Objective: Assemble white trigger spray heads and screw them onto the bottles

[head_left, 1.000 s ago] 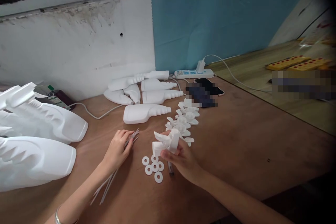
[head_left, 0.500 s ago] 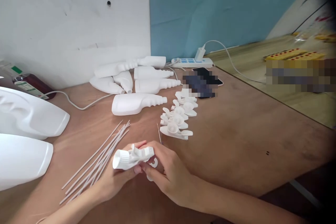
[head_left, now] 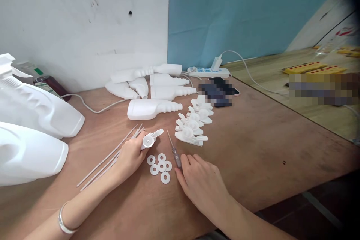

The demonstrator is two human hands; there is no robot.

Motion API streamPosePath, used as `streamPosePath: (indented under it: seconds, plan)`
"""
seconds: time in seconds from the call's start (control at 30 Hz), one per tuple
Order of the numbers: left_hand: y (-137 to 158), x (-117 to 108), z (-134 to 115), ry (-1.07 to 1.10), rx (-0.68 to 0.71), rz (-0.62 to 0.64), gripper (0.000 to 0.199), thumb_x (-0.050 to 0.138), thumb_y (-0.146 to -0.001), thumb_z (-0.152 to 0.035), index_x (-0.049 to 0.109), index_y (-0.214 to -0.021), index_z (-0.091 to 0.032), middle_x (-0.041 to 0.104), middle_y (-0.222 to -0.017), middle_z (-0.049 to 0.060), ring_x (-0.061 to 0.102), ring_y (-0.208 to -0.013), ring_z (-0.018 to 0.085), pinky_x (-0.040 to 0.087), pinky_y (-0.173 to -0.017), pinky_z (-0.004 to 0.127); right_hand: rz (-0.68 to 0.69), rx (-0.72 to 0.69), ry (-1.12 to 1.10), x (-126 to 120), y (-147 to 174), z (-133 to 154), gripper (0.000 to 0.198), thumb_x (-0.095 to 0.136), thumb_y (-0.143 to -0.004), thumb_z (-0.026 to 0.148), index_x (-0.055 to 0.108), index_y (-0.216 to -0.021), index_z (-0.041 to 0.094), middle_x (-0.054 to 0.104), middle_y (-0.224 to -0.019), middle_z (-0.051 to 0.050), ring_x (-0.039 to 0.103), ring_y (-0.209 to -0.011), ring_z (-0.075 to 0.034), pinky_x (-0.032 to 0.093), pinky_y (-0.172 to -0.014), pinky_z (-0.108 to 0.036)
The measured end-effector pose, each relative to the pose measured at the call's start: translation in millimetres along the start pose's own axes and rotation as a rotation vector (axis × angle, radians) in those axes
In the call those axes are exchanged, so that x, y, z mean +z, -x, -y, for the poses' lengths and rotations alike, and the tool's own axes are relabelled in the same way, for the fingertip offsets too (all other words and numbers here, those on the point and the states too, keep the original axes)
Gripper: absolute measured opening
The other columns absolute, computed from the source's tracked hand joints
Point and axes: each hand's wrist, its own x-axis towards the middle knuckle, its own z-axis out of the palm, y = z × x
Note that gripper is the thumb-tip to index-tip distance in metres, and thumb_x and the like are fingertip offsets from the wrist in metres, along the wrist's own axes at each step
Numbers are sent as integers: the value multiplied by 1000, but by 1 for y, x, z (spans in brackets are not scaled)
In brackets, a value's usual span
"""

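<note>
In my left hand [head_left: 134, 149] is a white trigger spray head [head_left: 148, 141], its round cap opening turned up toward me and its trigger pointing right. My right hand [head_left: 201, 174] has thumb and fingers at the handle of a small screwdriver [head_left: 176, 153], which lies on the table with its tip pointing away. Between my hands lie several flat white ring washers [head_left: 161, 166], some overlapping. Beyond the screwdriver stretches a row of more white spray heads [head_left: 189, 134]. Thin white tubes [head_left: 108, 153] run partly under my left forearm.
Several white bottles [head_left: 153, 108] lie at the back of the wooden table [head_left: 253, 150]. Large white spray bottles [head_left: 30, 150] are at the left, near a dark bottle [head_left: 50, 84]. Phones [head_left: 222, 86], a power strip [head_left: 206, 71] and white cables occupy the back right.
My right hand has left the spray head and moved right to the screwdriver. My left hand alone keeps the spray head, now turned opening-up and farther away. The washers have come into view.
</note>
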Motion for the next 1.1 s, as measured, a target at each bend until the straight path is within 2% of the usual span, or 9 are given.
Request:
streamPosePath:
  seconds: [0.1, 0.23, 0.3, 0.4, 0.5, 0.63, 0.77, 0.97, 1.1]
  plan:
    - [0, 3, 1, -115, -23, 24, 24, 41, -83, -17, 54, -102, -23, 66, -83, 3, 64, -73, 20, 44, -59, 25, -78, -1, 34, 1, 2, -3, 16, 57, -70, 11, 47, -59, 18, 52, -50, -3, 52, -46, -16, 27, -42, -26]
    - [0, 5, 3, -160, -32, 39, 28, 40, -84, -19, 52, -108, -23, 67, -89, 4, 64, -79, 22, 44, -63, 27, -207, 39, -39, -7, 4, -10, 17, 49, -79, 15, 46, -62, 18, 50, -49, 0, 48, -41, -11, 25, -39, -24]
    - [0, 6, 4, -175, -52, 47, 30, 37, -86, -21, 50, -113, -24, 67, -90, 4, 64, -84, 22, 45, -67, 28, -281, 26, -151, -14, 5, -13, 15, 46, -84, 19, 49, -69, 18, 52, -52, 1, 50, -44, -10, 29, -41, -23]
    - [-1, 5, 4, -202, -93, 74, 33, 34, -88, -25, 48, -117, -26, 67, -92, 3, 63, -88, 22, 44, -70, 28, -468, -25, -350, -25, 4, -15, 4, 51, -84, 19, 54, -85, 16, 59, -61, 1, 54, -50, -9, 39, -47, -21]
    - [-1, 4, 3, -215, -134, 93, 32, 33, -88, -27, 50, -116, -26, 67, -91, 3, 64, -86, 23, 43, -68, 27, -613, -124, -524, -31, 0, -14, 15, 60, -78, 14, 55, -92, 15, 64, -71, 0, 59, -58, -8, 46, -56, -19]
    - [-2, 3, 3, -211, -136, 106, 30, 35, -87, -25, 52, -112, -25, 67, -91, 4, 64, -84, 22, 42, -67, 26, -694, -282, -578, -30, -8, -11, 23, 64, -73, 9, 55, -94, 10, 66, -73, -4, 61, -66, -10, 50, -59, -19]
    - [-2, 2, 1, -209, -140, 116, 31, 38, -84, -22, 52, -111, -24, 66, -95, 3, 64, -84, 22, 43, -68, 26, -740, -442, -582, -23, -17, -7, 25, 66, -69, 5, 56, -93, 4, 65, -69, -7, 61, -66, -14, 51, -56, -24]
    - [-2, 5, 3, -209, -112, 136, 36, 36, -83, -18, 49, -116, -26, 65, -101, 3, 62, -92, 20, 43, -72, 26, -791, -466, -465, -10, -16, 0, 24, 71, -65, 10, 60, -85, 5, 65, -64, -6, 60, -58, -14, 48, -48, -25]
    - [-1, 7, 5, -224, -100, 129, 36, 38, -83, -18, 50, -115, -27, 65, -100, 2, 62, -91, 21, 43, -72, 26, -807, -482, -420, -3, -13, 2, 22, 69, -67, 12, 59, -86, 7, 68, -74, -10, 64, -68, -18, 50, -52, -26]
